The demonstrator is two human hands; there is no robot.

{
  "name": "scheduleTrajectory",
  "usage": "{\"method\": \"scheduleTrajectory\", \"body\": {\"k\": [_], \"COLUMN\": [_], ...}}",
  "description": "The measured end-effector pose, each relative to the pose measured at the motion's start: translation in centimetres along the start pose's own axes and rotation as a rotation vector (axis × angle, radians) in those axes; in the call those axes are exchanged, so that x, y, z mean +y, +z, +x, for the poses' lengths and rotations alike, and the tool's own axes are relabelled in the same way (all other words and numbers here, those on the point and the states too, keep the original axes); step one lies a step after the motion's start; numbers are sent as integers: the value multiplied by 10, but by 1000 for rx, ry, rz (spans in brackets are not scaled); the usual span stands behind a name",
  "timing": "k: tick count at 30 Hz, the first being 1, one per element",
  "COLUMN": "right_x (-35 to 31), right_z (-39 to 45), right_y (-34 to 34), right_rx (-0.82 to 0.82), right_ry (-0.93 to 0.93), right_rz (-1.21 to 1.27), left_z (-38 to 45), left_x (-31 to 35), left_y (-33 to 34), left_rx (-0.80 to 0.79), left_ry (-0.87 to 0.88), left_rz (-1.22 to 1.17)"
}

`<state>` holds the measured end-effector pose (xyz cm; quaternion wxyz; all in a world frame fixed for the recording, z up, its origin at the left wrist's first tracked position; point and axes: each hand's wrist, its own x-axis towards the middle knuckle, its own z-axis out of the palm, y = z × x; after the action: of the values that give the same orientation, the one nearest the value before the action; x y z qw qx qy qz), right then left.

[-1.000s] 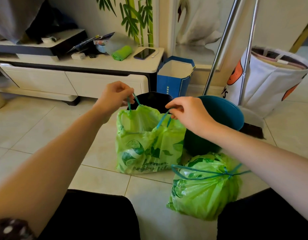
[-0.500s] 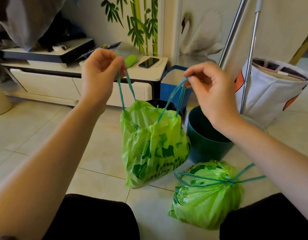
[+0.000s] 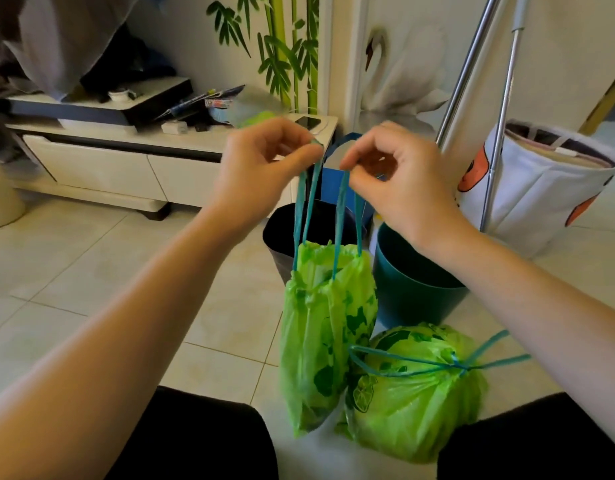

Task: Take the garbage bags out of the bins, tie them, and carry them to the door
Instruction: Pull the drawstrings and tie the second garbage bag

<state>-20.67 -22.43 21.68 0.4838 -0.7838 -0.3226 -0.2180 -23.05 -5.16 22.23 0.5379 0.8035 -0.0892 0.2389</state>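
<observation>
I see a thin, crinkly green garbage bag (image 3: 325,327) printed with darker green leaf and lemon shapes, its mouth gathered into tight pleats by two teal drawstring loops (image 3: 340,216). The loops are flat, ribbon-like strips that run straight up from the puckered neck. My left hand (image 3: 261,168) pinches the top of the left loop between thumb and curled fingers; my right hand (image 3: 399,178) pinches the top of the right loop the same way. The two hands sit close together at the same height, and the bag hangs directly below them, long and slack. I cannot tell whether its lower end touches the pale, glossy tiled floor (image 3: 91,271).

Just beside it, to the right, a second green bag (image 3: 417,396) lies on the floor, rounded and full, with its teal strings knotted and trailing off to the right. Behind the hanging bag stand two smooth plastic bins: a dark, near-black bin (image 3: 282,237) and a teal round bin (image 3: 413,296), both with open mouths. A white fabric basket (image 3: 541,195) with orange print stands further right, with two shiny metal poles (image 3: 496,133) in front of it.
</observation>
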Motion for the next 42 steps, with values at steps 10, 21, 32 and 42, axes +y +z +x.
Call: {"method": "scheduleTrajectory", "body": {"k": [10,21,32,42], "right_x": [-3,2,1,-4], "right_z": [15,26,28,29], "right_y": [7,11,6,5], "right_rx": [72,-346,-217,-215], "right_ry": [-147,273,344,361], "right_rz": [-188,97,191,385], "left_z": [-3,3,-20,-29], "left_x": [1,-18,-67,-85], "left_y": [8,8,37,66], "left_rx": [-60,39,-497,-447], "left_ry": [-76,-37,-274,-251], "left_rz": [-97,-46,-104,-68]}}
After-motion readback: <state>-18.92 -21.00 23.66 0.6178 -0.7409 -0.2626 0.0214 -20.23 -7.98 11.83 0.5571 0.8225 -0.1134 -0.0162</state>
